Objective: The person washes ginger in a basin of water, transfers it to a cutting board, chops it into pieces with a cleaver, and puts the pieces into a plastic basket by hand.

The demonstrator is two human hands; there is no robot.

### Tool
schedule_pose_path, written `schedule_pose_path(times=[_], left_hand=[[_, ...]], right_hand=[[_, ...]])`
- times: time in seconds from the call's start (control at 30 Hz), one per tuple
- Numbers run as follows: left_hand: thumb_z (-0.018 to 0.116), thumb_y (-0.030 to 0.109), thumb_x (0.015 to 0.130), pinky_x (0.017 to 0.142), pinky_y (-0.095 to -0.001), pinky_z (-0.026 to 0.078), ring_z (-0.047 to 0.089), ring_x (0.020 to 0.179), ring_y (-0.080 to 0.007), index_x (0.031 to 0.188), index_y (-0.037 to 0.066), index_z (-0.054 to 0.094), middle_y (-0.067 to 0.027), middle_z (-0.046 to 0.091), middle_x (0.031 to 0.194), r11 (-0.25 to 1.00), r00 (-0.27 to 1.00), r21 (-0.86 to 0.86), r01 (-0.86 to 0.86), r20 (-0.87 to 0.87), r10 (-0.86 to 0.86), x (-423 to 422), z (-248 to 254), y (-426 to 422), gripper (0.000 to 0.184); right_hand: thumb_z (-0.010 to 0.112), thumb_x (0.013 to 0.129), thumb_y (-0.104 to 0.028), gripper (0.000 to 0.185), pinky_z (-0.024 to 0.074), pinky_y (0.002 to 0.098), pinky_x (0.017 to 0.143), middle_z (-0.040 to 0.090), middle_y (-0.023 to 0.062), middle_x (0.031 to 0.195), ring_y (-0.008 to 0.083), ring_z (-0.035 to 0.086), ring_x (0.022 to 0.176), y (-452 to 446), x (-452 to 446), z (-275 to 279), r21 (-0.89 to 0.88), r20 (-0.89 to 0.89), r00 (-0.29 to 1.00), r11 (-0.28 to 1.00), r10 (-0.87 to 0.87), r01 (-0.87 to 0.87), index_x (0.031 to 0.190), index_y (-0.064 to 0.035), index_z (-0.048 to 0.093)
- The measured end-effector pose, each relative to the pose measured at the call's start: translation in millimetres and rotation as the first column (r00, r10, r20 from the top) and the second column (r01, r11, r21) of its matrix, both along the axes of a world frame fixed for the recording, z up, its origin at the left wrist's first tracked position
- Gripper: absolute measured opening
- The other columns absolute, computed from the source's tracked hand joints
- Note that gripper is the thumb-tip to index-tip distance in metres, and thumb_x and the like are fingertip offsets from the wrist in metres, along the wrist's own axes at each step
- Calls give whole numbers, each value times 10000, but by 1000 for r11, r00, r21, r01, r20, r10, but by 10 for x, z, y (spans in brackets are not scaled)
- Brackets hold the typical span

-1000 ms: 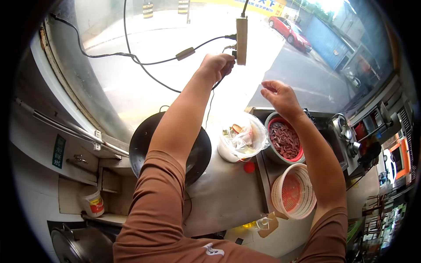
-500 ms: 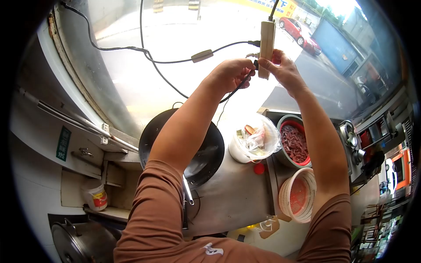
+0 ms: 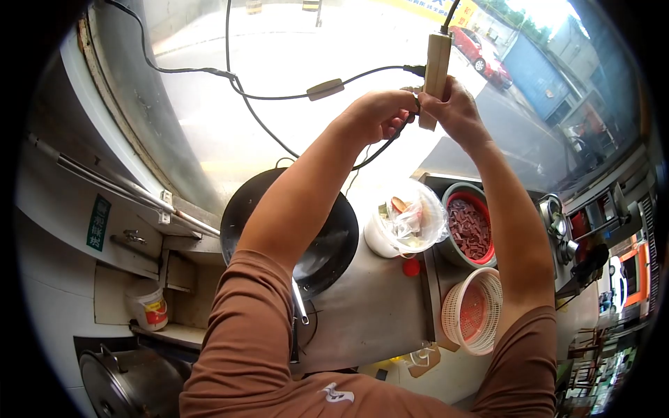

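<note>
A beige power strip (image 3: 437, 66) hangs upright from a black cord in front of the bright window. My right hand (image 3: 454, 111) grips its lower right part, thumb across the front. On the other side my left hand (image 3: 387, 115) pinches a black plug with its power cord (image 3: 382, 149) against the strip's lower left side. The fingers cover most of the plug, so how deep it sits cannot be seen. Above it, a second black plug (image 3: 416, 70) sits in the same side of the strip, its cord running left.
Below my arms are a black wok (image 3: 336, 245), a white bucket (image 3: 382, 240) with plastic bags, a basin of dark red cut pieces (image 3: 468, 230) and a white plastic basket (image 3: 454, 306). Loose cords (image 3: 261, 122) cross the window. A large metal pot (image 3: 143, 380) stands lower left.
The power strip and both hands have shifted slightly right in view. The strip leans a little more, and my left hand is closer against its side.
</note>
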State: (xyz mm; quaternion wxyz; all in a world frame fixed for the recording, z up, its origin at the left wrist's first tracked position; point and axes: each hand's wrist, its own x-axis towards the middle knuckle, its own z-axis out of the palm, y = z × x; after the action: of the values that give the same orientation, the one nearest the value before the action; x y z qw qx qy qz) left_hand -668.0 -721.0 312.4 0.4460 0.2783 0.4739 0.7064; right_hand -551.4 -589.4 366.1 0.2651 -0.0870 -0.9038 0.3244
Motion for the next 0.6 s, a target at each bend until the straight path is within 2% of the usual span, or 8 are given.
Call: schedule_pose_path(times=[0.1, 0.27, 0.37, 0.43, 0.6], left_hand=[[688, 203, 798, 465, -196, 400, 503, 589, -75, 912, 73, 607, -30, 583, 759, 997, 997, 79, -21, 70, 15, 81, -12, -3, 191], [702, 197, 786, 462, -191, 394, 495, 588, -71, 898, 64, 607, -26, 580, 758, 997, 994, 35, -68, 89, 65, 102, -56, 29, 197], [710, 192, 780, 531, -210, 404, 493, 639, -79, 906, 63, 623, -15, 565, 772, 996, 994, 35, -79, 79, 76, 136, -46, 19, 201], [721, 192, 773, 611, -242, 404, 486, 695, -100, 903, 57, 640, -8, 548, 792, 987, 988, 46, -153, 33, 152, 190, -19, -7, 204], [724, 181, 774, 656, -276, 407, 481, 716, -127, 875, 50, 651, -9, 541, 802, 981, 986, 95, -167, 15, 166, 218, 10, 4, 181]], right_hand=[[701, 863, -266, 516, 568, 339, 822, 665, 185, 1056, 239, 674, 933, -40, 28, 7, 51, -13, 1000, 999, 1, -1, 1219, 69, 536], [681, 882, -254, 467, 571, 344, 817, 671, 180, 1057, 237, 678, 924, 2, 41, -33, 68, -60, 997, 997, 44, -40, 1208, 52, 547], [678, 888, -251, 439, 570, 347, 817, 675, 177, 1051, 240, 683, 920, 93, 21, -62, 120, -52, 997, 992, 50, -43, 1201, 31, 555], [681, 887, -256, 435, 568, 349, 819, 682, 178, 1036, 243, 687, 924, 110, 16, -63, 162, -45, 998, 986, 48, -40, 1200, 19, 557], [674, 883, -265, 433, 565, 358, 823, 690, 182, 1028, 254, 692, 923, 144, 11, -61, 171, -38, 998, 984, 49, -41, 1188, 20, 560]])
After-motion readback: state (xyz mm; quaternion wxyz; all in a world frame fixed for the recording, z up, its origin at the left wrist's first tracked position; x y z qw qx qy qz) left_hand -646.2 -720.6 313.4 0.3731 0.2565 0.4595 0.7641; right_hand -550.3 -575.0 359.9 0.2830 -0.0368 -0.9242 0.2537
